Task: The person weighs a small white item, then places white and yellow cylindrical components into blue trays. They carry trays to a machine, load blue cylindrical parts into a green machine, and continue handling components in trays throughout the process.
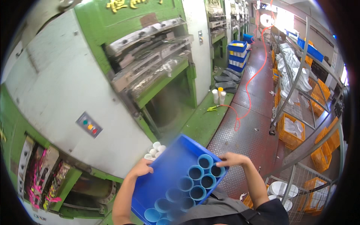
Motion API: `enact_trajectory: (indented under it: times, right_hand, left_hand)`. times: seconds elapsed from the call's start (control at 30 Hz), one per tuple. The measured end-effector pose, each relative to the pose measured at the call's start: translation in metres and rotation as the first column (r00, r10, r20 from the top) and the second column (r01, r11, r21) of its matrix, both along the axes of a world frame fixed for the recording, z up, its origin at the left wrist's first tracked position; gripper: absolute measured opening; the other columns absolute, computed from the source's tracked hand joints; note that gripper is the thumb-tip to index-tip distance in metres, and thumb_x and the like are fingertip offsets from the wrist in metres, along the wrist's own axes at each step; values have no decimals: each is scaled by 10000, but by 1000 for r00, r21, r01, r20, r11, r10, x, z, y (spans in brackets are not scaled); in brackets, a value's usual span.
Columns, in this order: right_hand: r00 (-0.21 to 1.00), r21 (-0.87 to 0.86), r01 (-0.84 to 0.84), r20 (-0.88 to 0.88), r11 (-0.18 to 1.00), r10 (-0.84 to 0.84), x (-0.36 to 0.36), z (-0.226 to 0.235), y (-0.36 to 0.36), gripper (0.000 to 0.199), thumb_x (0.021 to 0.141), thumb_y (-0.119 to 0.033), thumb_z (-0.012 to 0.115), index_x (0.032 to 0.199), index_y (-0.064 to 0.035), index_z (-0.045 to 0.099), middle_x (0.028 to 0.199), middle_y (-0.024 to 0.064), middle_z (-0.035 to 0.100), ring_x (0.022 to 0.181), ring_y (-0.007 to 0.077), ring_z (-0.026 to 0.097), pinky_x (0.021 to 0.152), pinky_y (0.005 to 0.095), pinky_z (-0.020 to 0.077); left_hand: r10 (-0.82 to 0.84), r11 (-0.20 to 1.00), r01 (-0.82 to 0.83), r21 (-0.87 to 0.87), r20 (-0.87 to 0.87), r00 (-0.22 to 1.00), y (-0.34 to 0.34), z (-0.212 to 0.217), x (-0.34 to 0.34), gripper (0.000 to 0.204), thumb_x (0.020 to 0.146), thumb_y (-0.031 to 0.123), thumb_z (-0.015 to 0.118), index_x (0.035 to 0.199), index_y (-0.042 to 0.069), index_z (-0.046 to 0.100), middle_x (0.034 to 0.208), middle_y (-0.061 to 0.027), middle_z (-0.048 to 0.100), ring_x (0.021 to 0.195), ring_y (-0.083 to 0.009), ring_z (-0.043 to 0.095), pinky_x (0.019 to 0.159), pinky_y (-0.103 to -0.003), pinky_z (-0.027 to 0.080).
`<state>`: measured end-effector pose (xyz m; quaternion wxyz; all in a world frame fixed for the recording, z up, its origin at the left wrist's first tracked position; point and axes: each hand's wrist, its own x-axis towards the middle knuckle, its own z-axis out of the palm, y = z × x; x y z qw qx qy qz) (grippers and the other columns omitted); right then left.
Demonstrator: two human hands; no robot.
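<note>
I hold a blue plastic tray [159, 180] in front of my body, tilted so its far corner points toward the machines. My left hand [141, 168] is closed over its left rim. On the right rim my right hand [231, 160] grips near a corner, thumb on the inside. Several light-blue cups [185, 183] stand along the tray's near and right side, and dark contents show in many of them. A smear on the picture blurs the middle of the tray. White cups [153, 151] stand in a cluster just beyond my left hand.
Green and white press machines [161, 67] line the left. A green air gun [212, 108] on a red hose [250, 93] lies by white bottles [219, 96]. Grey shoe soles [227, 79] and stacked blue crates [237, 55] stand farther along. Metal racks [300, 75] and orange crates [291, 130] flank the right.
</note>
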<state>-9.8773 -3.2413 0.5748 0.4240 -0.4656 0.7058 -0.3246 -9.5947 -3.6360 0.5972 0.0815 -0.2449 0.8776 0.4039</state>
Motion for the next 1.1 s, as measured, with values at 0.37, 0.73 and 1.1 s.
enact_trajectory:
  times: [0.37,0.73,1.1]
  right_hand:
    - [809,-511,561,170,651,-563,-492,-35,-217,419,996,-146,615,1392,-25,549,1317,107,647,1130,176,636,873,315,543]
    - [643,-631,623,76,463,-762,-827,86,-483,680,857,13,537,1519,-107,439,1010,53,619,815,144,584,671,290,509]
    - [630,-732,451,-144,511,-763,-820,31,-479,669,911,-66,629,1519,-7,358,1439,228,495,1217,329,591,1042,414,479]
  left_hand:
    - [616,778,-610,149,10,788,-12,-2,-113,251,619,-82,669,855,-58,748,741,-95,722,673,-169,654,652,-326,529]
    - [884,441,-873,206,67,462,88,-13,-181,365,583,-88,657,927,-46,769,797,-91,744,704,-166,676,681,-315,557]
    - [916,372,-928,-10,168,366,128,30,-228,277,619,-7,683,885,-36,758,696,-120,707,663,-175,655,633,-346,524]
